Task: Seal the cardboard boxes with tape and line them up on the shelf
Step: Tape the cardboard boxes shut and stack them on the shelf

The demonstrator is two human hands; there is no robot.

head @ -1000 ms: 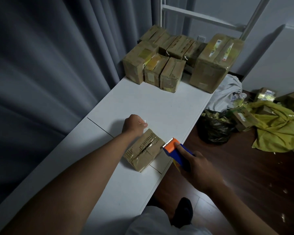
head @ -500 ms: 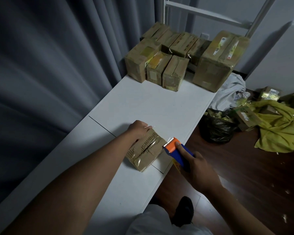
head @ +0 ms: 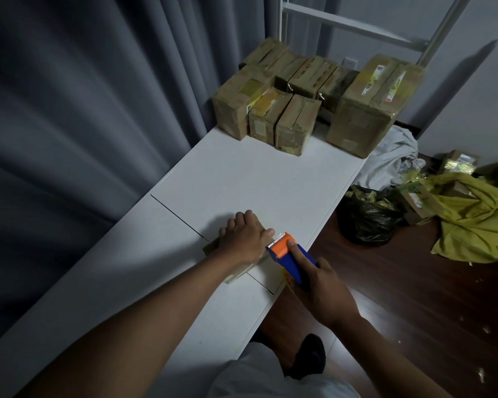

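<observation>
Taped boxes (head: 288,110) clustered at shelf (head: 242,179) far end, well apart.

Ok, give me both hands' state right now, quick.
Left hand: open, laid flat, pressing down on the box.
Right hand: gripping the tape dispenser.

The left hand (head: 246,238) lies over the small brown cardboard box (head: 212,246) on the white shelf top (head: 242,179), hiding nearly all of its top and any seam; only slivers show at the hand's 9 and 6 o'clock. The right hand (head: 324,285) covers the rear of the blue-and-orange plastic tape dispenser (head: 291,258), so its roll cannot be seen. At 12 o'clock, the back row of taped cardboard boxes (head: 308,71) is partly hidden behind the front row, labels too small to read.
</observation>
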